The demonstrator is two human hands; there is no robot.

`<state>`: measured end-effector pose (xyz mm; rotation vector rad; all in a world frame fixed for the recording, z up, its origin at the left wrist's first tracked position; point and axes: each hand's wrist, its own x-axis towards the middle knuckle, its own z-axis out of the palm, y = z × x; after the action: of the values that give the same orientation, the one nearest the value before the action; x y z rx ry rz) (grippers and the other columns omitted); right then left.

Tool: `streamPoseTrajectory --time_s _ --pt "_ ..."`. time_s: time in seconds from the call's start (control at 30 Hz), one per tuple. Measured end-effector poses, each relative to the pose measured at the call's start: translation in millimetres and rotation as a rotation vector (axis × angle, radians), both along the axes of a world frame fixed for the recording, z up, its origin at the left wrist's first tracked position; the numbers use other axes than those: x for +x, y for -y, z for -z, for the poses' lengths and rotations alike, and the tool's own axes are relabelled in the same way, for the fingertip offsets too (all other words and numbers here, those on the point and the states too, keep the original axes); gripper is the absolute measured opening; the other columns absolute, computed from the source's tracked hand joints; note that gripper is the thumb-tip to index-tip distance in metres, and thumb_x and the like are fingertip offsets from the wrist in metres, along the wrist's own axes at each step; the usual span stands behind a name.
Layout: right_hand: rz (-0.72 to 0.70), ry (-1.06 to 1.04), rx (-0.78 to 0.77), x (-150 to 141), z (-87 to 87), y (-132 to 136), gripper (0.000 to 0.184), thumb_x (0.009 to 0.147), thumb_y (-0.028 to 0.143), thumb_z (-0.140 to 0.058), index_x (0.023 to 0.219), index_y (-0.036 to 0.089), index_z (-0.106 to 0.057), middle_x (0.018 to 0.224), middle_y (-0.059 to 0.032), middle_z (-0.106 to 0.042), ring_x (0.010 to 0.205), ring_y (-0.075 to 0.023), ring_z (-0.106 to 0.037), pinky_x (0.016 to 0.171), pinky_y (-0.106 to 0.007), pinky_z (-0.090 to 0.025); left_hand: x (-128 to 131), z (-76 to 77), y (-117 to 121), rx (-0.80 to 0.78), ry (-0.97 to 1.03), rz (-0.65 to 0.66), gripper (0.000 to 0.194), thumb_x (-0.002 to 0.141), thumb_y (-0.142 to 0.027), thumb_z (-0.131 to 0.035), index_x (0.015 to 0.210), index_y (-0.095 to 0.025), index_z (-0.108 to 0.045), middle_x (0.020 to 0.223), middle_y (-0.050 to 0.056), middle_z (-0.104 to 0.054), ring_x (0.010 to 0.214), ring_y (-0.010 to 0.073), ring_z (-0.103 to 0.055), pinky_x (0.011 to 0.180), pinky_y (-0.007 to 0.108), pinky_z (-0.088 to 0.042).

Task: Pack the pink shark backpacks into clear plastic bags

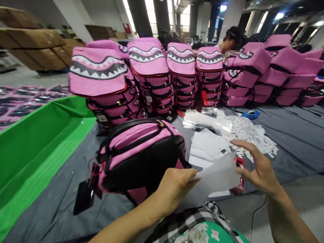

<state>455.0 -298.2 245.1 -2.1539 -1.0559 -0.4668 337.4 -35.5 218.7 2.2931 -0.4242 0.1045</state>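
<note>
Between the thumb and fingers of my left hand (174, 187) is the edge of a thin white sheet of paper (219, 172). My right hand (260, 170) is raised beside the sheet's far edge, fingers curved and apart, with nothing between them. Behind the sheet, near my right fingers, stands a red tape dispenser (239, 175), partly covered. To the left of my left hand, a pink and black bag (144, 152) lies on the table with its handle up. More white sheets (207, 146) lie stacked just beyond the paper I hold.
Pink shark-mouth bags (98, 72) stand in stacks along the back. White paper strips (250, 135), clear plastic packets (205, 121) and a blue tape dispenser (250, 114) lie at right. A phone-like black object (83, 198) is at left, near a green bin (48, 135). Another person (230, 40) is behind.
</note>
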Motion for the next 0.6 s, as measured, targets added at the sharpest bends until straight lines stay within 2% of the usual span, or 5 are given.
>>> streamPoseTrajectory --time_s 0.07,0.13,0.27,0.47,0.6 --pt "-0.297 0.143 -0.066 -5.3 -11.1 -36.9 0.068 0.088 0.065 -0.066 0.136 0.02 -0.052 0.122 -0.0144 -0.068 0.119 -0.0294 -0.063 0.113 -0.05 -0.043 -4.5 -15.1 -10.8 0.148 0.152 0.024 0.028 0.101 -0.024 -0.048 0.078 -0.016 -0.06 0.061 -0.004 -0.054 0.053 0.0071 -0.043 0.053 0.022 -0.025" --pt "-0.499 0.174 -0.07 -8.7 -13.6 -69.5 0.05 0.092 0.057 -0.067 0.124 0.021 -0.059 0.097 -0.0067 -0.073 0.097 -0.0226 -0.07 0.114 -0.048 -0.041 -14.2 -24.9 -23.2 0.242 0.317 -0.016 0.025 0.102 -0.025 -0.048 0.079 -0.017 -0.058 0.06 -0.005 -0.055 0.05 0.0076 -0.04 0.052 0.025 -0.023" --pt "-0.534 0.069 0.057 -8.4 -4.2 -110.2 0.028 0.099 0.043 -0.062 0.082 0.02 -0.06 0.062 0.0009 -0.059 0.054 -0.0118 -0.057 0.061 -0.024 -0.051 -45.1 -32.5 -55.2 0.276 0.37 -0.192 0.018 0.102 -0.027 -0.048 0.088 -0.018 -0.055 0.058 -0.007 -0.049 0.048 0.0077 -0.036 0.051 0.024 -0.024" --pt "-0.688 -0.082 0.05 6.5 -27.9 -156.5 0.046 0.097 0.058 -0.057 0.073 0.019 -0.057 0.058 0.0024 -0.049 0.047 -0.0086 -0.042 0.042 -0.021 -0.032 -74.3 -59.4 -96.0 -0.28 -0.12 -0.309 0.031 0.089 -0.042 -0.069 0.082 -0.019 -0.051 0.063 -0.008 -0.04 0.055 0.006 -0.032 0.049 0.02 -0.023" --pt "-0.714 -0.109 -0.091 33.9 -70.2 -196.3 0.043 0.101 0.052 -0.052 0.075 0.018 -0.059 0.061 0.0019 -0.049 0.052 -0.0087 -0.041 0.047 -0.02 -0.032 -66.8 -85.1 -118.2 -0.453 -0.047 -0.443 0.038 0.087 -0.049 -0.066 0.072 -0.016 -0.052 0.066 -0.005 -0.041 0.062 0.0078 -0.036 0.055 0.02 -0.029"
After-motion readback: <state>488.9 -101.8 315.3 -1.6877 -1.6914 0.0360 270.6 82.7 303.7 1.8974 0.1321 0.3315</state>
